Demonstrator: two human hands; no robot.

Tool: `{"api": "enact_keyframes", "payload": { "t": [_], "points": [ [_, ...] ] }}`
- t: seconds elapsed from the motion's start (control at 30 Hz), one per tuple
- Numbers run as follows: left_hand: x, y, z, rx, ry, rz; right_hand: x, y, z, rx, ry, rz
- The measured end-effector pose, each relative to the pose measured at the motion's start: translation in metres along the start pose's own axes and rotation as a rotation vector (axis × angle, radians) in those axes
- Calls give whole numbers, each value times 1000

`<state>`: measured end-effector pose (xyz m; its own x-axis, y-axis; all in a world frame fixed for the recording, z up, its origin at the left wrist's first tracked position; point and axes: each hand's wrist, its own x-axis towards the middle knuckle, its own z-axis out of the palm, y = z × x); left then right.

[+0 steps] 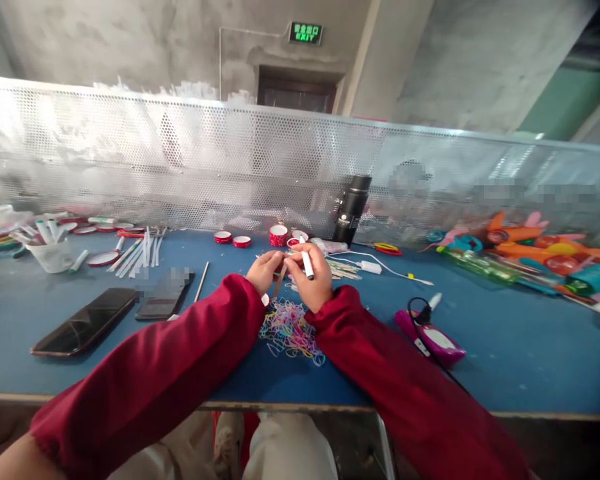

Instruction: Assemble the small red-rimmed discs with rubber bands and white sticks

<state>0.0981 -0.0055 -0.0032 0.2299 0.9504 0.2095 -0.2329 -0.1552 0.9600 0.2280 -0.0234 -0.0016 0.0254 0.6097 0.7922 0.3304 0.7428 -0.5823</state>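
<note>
While right hand (313,280) holds white tube (307,265) beside left hand (264,270) — open tabletop (505,347) rightward.

Matt blue tabletop (505,347); upon it glossy black phone (83,323), thin rubber bands (290,330); behind, perforated metal screen (180,160).

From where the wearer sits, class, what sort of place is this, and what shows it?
Probably a small assembly workshop: a blue workbench backed by a perforated metal screen, batches of white sticks and coloured rubber bands, and an exit sign on bare concrete.
</note>
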Motion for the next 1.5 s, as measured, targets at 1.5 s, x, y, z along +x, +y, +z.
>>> {"api": "enact_keyframes", "payload": {
  "t": [1.5],
  "points": [
    [-8, 7, 14, -163, -76, -64, -6, -11, -8, -156, 143, -133]
  ]
}}
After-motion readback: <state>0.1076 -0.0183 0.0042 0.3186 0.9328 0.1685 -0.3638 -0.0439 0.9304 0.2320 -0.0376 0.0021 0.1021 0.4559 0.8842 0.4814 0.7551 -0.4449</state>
